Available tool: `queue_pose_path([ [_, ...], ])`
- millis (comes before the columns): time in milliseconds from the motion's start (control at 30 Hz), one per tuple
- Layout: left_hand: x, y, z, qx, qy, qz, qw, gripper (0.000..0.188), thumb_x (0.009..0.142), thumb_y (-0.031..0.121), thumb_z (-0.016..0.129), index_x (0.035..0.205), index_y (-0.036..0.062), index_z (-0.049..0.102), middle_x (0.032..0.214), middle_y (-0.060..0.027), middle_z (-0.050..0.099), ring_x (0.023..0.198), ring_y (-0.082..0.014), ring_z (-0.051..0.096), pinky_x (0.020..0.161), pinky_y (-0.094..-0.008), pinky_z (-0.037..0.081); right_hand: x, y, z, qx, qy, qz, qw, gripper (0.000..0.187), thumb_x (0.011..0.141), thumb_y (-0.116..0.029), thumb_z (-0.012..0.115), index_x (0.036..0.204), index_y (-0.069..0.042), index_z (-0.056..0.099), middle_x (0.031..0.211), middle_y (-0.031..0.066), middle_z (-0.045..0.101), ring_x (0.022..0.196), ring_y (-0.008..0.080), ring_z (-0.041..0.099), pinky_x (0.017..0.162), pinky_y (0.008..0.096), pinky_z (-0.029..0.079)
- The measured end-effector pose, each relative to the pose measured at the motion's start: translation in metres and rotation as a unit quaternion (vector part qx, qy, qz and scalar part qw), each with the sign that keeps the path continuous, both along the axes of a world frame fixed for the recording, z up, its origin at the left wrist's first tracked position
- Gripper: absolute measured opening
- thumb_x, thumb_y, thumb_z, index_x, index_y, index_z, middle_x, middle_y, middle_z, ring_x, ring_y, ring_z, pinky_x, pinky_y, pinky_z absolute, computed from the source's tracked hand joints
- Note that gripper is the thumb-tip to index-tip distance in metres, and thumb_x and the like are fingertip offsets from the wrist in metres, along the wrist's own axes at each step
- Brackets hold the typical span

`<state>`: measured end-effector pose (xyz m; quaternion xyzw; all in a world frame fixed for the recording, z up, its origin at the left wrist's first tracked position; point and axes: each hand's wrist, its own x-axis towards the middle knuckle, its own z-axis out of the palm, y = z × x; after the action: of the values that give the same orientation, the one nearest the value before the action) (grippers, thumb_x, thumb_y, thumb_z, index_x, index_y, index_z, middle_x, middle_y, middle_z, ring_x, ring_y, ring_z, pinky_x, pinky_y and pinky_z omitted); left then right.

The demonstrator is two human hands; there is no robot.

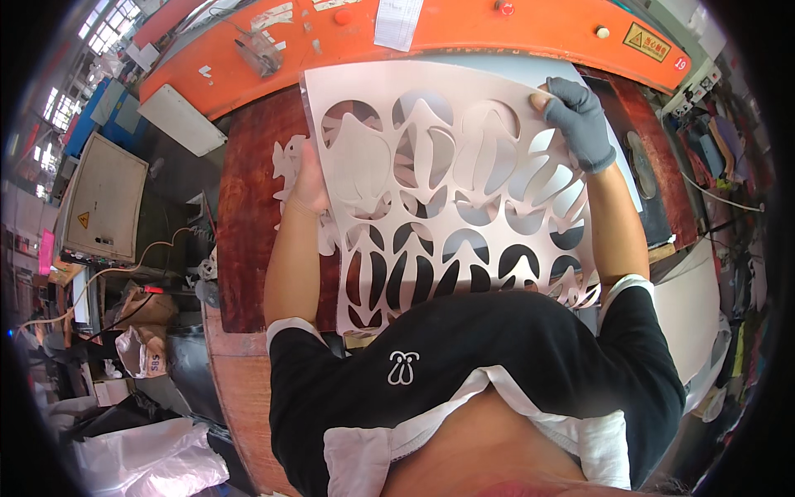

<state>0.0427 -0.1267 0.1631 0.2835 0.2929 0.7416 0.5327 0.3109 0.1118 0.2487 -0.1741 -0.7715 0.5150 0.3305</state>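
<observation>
I hold up a large pale, pinkish-white sheet [385, 83] in front of my body. Rows of rounded and leaf-shaped holes are cut through it, leaving a thin web with narrow tongues. My left hand [311, 178] is bare and grips the sheet's left edge, its fingers mostly hidden behind the material. At the upper right corner my right hand [580, 120], in a grey glove with bare fingertips, pinches the sheet between thumb and fingers. Loose pale scraps [290, 166] lie on the reddish-brown board [252, 215] beside my left hand.
An orange machine beam [464, 31] with buttons spans the far side. A pale bluish sheet [530, 66] lies beneath the raised one. Right of it is a dark oval object [639, 161]. A grey metal cabinet [103, 199] and a plastic bag [157, 464] stand left.
</observation>
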Motion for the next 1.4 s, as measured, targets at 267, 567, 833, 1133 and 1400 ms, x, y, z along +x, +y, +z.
queue_pose_path([
  [267,0.002,0.006,-0.027,-0.081,0.079,-0.068,0.991,0.047,0.078,0.010,0.064,0.122,-0.0011,0.049,0.115,-0.0113,0.058,0.098,-0.0220,0.060,0.086,-0.0332,0.050,-0.007,-0.015,-0.004,0.012,-0.002,-0.014,1.000,0.016,0.080,-0.013,0.064,0.072,-0.001,0.060,0.064,-0.0041,0.047,0.063,0.0059,0.040,0.057,0.0234,0.034],
  [567,0.021,0.034,-0.034,-0.061,0.414,0.233,0.878,0.050,0.078,0.017,0.067,0.122,0.0009,0.048,0.111,-0.0109,0.058,0.097,-0.0197,0.058,0.083,-0.0304,0.047,0.012,-0.030,0.005,0.016,0.024,-0.028,0.999,0.013,0.081,-0.012,0.064,0.075,-0.001,0.062,0.066,-0.0031,0.051,0.063,0.0049,0.043,0.057,0.0215,0.036],
  [833,-0.003,0.019,0.002,0.183,0.071,-0.125,0.972,0.075,0.083,0.062,0.052,0.127,0.0026,0.040,0.087,-0.0064,0.049,0.076,-0.0166,0.050,0.072,-0.0330,0.045,0.020,-0.027,0.005,-0.011,0.066,-0.071,0.995,0.008,0.081,-0.010,0.064,0.078,-0.003,0.065,0.067,-0.0042,0.053,0.064,0.0047,0.047,0.058,0.0207,0.039],
  [1133,0.013,0.012,-0.033,-0.027,-0.001,-0.082,0.996,0.047,0.092,0.045,0.043,0.108,0.0017,0.052,0.072,-0.0026,0.044,0.064,-0.0156,0.046,0.063,-0.0319,0.044,0.023,-0.021,-0.003,-0.013,0.020,-0.100,0.995,0.011,0.080,-0.014,0.064,0.078,-0.004,0.066,0.067,-0.0039,0.055,0.060,0.0041,0.047,0.050,0.0195,0.037],
  [1400,0.000,0.011,-0.051,0.022,-0.052,-0.078,0.995,0.045,0.088,0.037,0.054,0.116,0.0012,0.051,0.109,-0.0134,0.059,0.098,-0.0210,0.060,0.081,-0.0330,0.052,0.024,-0.017,-0.008,0.002,0.019,-0.073,0.997,0.011,0.080,-0.014,0.064,0.078,-0.004,0.065,0.068,-0.0033,0.055,0.066,0.0057,0.047,0.059,0.0216,0.038],
])
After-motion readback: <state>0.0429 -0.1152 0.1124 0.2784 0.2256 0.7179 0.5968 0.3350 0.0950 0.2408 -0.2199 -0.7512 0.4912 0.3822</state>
